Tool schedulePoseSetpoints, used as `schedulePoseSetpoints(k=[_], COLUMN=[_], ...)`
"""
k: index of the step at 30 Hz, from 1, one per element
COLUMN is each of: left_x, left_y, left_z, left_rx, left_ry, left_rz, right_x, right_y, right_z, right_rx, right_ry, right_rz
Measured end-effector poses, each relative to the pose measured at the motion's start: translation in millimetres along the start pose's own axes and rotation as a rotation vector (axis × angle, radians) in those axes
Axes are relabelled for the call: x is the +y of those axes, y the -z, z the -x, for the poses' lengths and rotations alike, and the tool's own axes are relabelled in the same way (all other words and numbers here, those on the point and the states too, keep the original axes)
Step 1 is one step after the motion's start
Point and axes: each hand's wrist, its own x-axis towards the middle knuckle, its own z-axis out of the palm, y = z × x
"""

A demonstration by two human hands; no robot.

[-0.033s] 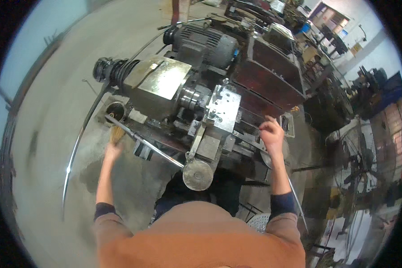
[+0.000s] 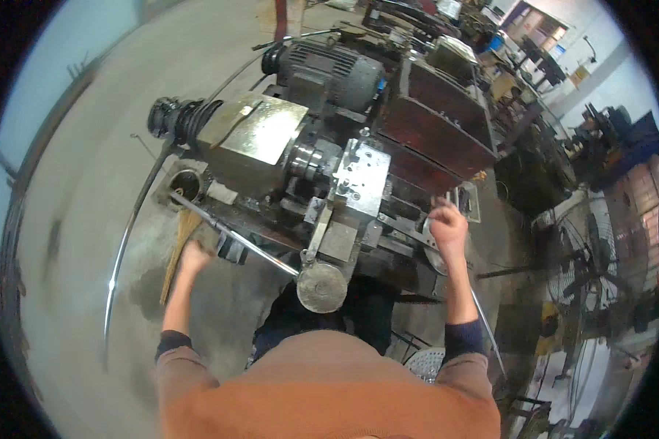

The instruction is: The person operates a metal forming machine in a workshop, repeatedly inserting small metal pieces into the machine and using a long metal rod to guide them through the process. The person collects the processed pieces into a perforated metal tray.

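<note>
A metalworking machine like a small lathe stands before me, with a bright spindle (image 2: 305,161) and a silver block (image 2: 366,175) on its slide. Low at the machine's left end is my left hand (image 2: 195,258), blurred, its fingers curled beside a dark part under the bed. A straw-coloured brush (image 2: 176,257) hangs slanting just left of that hand. At the right end my right hand (image 2: 448,224) has its fingers bent in, in front of a round handwheel (image 2: 433,256) that it partly covers. What either hand grips is hidden.
A long metal bar (image 2: 241,239) slants across the machine's front to a round disc (image 2: 322,287). Behind are a grey motor (image 2: 329,73) and a dark red metal box (image 2: 439,121). A fan (image 2: 589,274) stands at right; a curved rod (image 2: 121,249) stands at left.
My left hand has moved a little right and down, off the brush, whose lower part now shows. The right hand has dipped slightly and its fingers have curled in more.
</note>
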Motion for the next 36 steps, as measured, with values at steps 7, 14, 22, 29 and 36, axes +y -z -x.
schedulePoseSetpoints(k=[7, 14, 22, 29, 36], left_x=[4, 26, 42, 117, 105], left_y=[-46, -1, 83, 48, 45], left_z=[-54, -28, -29, -18, -26], left_rx=[-0.203, -0.106, 0.077, 0.211, 0.165], left_ry=[-0.538, -0.287, 0.035, 0.104, 0.084], left_rz=[-0.615, -0.376, 0.831, 1.008, 0.913], right_x=[63, 160, 185, 94, 69], right_y=[86, 139, 156, 116, 84], right_z=[97, 202, 286, 346, 363], right_rx=[-0.113, -0.198, -0.265, -0.203, 0.038], right_ry=[-0.544, -0.894, -1.043, -1.063, -0.988], right_rz=[0.164, 0.697, 0.895, 0.38, 0.123])
